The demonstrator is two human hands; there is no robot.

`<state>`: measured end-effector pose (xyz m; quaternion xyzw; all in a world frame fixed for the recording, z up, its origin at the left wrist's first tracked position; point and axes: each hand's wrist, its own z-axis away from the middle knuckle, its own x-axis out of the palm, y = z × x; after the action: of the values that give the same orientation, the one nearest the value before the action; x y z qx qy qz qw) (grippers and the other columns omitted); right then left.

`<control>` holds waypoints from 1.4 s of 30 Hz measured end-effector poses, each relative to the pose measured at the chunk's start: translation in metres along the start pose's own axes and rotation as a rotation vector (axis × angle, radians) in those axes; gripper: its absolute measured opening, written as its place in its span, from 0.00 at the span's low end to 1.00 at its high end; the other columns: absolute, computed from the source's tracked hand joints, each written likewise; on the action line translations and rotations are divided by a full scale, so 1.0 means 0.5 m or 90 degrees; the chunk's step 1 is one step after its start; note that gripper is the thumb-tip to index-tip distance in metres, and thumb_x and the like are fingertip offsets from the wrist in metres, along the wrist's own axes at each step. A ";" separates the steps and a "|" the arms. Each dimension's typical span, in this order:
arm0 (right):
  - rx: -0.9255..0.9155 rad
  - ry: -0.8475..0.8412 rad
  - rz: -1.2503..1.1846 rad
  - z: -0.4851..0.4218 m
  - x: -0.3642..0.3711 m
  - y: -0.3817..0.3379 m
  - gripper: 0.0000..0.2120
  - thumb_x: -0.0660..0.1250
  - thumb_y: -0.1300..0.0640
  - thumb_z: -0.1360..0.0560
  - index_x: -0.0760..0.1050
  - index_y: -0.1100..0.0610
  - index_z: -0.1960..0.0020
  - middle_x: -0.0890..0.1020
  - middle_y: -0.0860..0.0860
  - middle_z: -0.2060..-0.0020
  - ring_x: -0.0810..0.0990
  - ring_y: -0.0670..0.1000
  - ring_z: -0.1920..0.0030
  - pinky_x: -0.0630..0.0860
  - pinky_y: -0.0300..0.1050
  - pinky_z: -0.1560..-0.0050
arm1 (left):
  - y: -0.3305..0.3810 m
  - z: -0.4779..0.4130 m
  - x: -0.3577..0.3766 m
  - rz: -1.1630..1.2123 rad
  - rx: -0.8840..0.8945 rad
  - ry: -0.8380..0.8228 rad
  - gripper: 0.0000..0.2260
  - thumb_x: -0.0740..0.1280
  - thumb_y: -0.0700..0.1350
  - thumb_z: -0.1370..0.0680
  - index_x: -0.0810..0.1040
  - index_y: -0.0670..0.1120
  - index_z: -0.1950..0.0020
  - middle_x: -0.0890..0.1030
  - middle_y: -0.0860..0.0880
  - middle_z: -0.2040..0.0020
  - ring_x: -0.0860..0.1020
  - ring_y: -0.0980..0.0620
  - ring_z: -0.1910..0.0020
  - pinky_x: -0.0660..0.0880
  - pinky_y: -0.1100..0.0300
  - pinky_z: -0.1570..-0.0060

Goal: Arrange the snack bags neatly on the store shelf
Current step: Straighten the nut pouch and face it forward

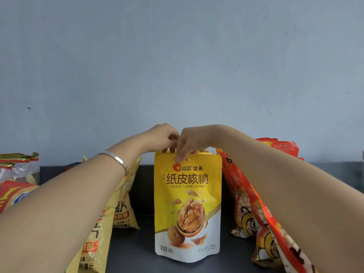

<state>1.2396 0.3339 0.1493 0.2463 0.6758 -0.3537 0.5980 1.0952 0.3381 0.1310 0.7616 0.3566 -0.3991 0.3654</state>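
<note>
Head view: left hand (163, 137) and right hand (190, 143) both pinched the top edge of the walnut bag (188, 209), which stood upright on the shelf (137, 249) between yellow bags (124, 203) and red bags (242, 203) (gaps either side). It looked like the squaring-up step; the next move called for a gentle release.

yellow-and-white walnut pouch (187, 205) with a walnut print, pale yellow chip bags (122, 209), red-orange bee-cartoon bags (248, 219), dark grey shelf (137, 251)
</note>
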 end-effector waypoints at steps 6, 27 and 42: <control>0.003 0.011 -0.005 -0.015 0.010 -0.012 0.06 0.70 0.52 0.26 0.80 0.52 0.60 0.78 0.46 0.66 0.71 0.46 0.63 0.69 0.41 0.61 | -0.005 0.006 0.003 0.010 -0.001 0.014 0.11 0.63 0.41 0.21 0.76 0.51 0.63 0.78 0.52 0.63 0.74 0.55 0.66 0.70 0.65 0.67; 0.106 0.475 0.112 0.151 -0.011 0.191 0.11 0.62 0.50 0.23 0.81 0.51 0.48 0.83 0.49 0.50 0.79 0.53 0.49 0.75 0.45 0.56 | 0.156 -0.038 0.070 -0.073 -0.007 0.142 0.06 0.64 0.47 0.22 0.78 0.53 0.58 0.81 0.51 0.52 0.77 0.50 0.50 0.75 0.49 0.46; 0.194 0.430 0.007 0.430 0.072 0.481 0.11 0.61 0.52 0.23 0.81 0.52 0.49 0.83 0.50 0.51 0.79 0.54 0.49 0.75 0.45 0.55 | 0.479 -0.083 0.303 -0.189 0.059 0.196 0.07 0.62 0.51 0.22 0.79 0.54 0.49 0.79 0.55 0.48 0.72 0.50 0.43 0.65 0.52 0.44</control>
<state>1.5515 0.3157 0.0626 0.4392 0.7733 -0.3454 0.2996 1.3744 0.2965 0.0815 0.7690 0.4975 -0.3431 0.2085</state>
